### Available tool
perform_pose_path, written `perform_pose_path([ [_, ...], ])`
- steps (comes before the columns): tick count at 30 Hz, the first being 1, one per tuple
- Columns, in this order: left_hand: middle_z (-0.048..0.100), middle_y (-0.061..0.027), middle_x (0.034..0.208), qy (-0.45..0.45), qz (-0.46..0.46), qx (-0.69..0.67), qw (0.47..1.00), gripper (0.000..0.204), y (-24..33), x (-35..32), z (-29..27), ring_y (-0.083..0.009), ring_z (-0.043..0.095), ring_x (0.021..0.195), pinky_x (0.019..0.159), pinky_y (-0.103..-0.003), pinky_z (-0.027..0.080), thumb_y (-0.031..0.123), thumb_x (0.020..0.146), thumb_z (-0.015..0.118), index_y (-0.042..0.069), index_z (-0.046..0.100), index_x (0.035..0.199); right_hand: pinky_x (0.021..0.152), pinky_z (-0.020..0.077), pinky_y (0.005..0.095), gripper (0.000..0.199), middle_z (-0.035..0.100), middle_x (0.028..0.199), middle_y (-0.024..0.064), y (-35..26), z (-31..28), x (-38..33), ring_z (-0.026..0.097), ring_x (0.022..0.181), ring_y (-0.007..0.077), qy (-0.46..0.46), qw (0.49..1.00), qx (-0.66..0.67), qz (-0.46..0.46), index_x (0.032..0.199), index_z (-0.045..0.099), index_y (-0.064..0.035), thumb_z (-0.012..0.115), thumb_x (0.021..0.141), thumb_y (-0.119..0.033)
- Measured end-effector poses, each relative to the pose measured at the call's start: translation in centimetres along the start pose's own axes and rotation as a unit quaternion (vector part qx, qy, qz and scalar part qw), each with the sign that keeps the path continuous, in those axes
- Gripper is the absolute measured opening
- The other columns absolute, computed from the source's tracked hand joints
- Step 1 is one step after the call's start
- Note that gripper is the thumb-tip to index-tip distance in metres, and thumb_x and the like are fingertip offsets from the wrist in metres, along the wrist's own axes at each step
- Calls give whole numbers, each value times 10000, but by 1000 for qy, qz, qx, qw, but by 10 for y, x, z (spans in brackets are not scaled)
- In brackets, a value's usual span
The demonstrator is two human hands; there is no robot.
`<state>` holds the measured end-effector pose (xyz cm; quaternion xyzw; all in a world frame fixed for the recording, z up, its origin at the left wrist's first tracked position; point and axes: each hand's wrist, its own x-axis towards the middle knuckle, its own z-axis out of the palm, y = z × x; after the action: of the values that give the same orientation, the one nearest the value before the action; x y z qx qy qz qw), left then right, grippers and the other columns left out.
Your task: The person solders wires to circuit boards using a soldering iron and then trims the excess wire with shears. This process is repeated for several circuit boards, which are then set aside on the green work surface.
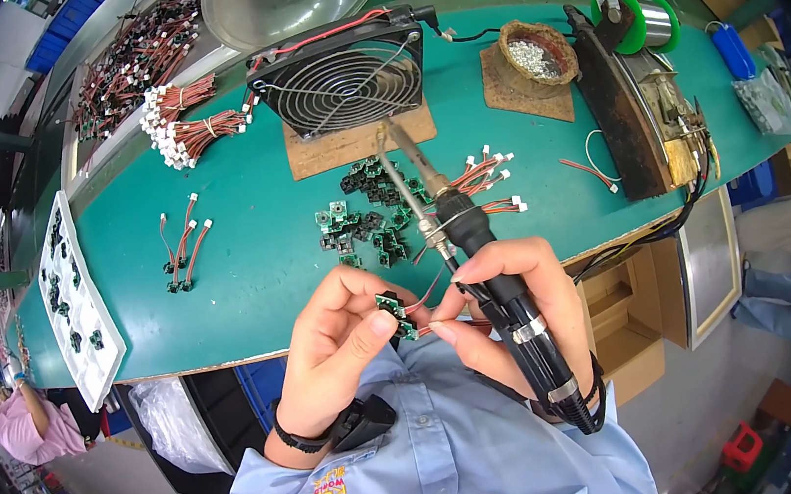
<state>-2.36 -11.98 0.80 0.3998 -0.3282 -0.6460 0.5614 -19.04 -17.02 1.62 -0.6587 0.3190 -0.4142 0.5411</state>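
Note:
My left hand (pixel 330 354) is closed, pinching small green circuit boards (pixel 404 328) with black parts between thumb and fingers. Thin dark red wires (pixel 433 292) run from the boards toward my right hand (pixel 541 293). That hand is wrapped round a black soldering iron (pixel 468 223), its tip pointing away toward the fan, and a thin metal tube lies along the iron. Its thumb and forefinger come together at the wires. Just beyond my hands lies a pile of similar boards (pixel 378 185), beside several white-plugged wire leads (pixel 490 171).
A black fan (pixel 346 85) stands on a brown board. Right of it sit a bowl of silvery bits (pixel 535 54) and a green solder spool (pixel 654 21). Bundled leads (pixel 189 129) lie at the far left. A white tray (pixel 78 316) holds boards; wired boards (pixel 183 263) lie nearby.

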Motion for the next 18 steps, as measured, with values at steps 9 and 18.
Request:
perform_pose_path([
  [9,630,-187,929,95,73,41,992,112,-10,8,-9,-197,606,847,798,-313,458,110,918,483,33,404,934,697,367,281,527,626,826,68,10,-18,-17,531,660,139,117,937,-289,-160,1122,459,-36,731,731,-260],
  [18,630,-179,963,151,85,95,980,106,-15,10,-19,-154,586,912,799,-243,424,38,915,478,27,374,899,816,302,357,454,595,679,-22,20,-23,-51,549,632,130,8,937,-293,-188,1004,601,-112,770,621,-287],
])
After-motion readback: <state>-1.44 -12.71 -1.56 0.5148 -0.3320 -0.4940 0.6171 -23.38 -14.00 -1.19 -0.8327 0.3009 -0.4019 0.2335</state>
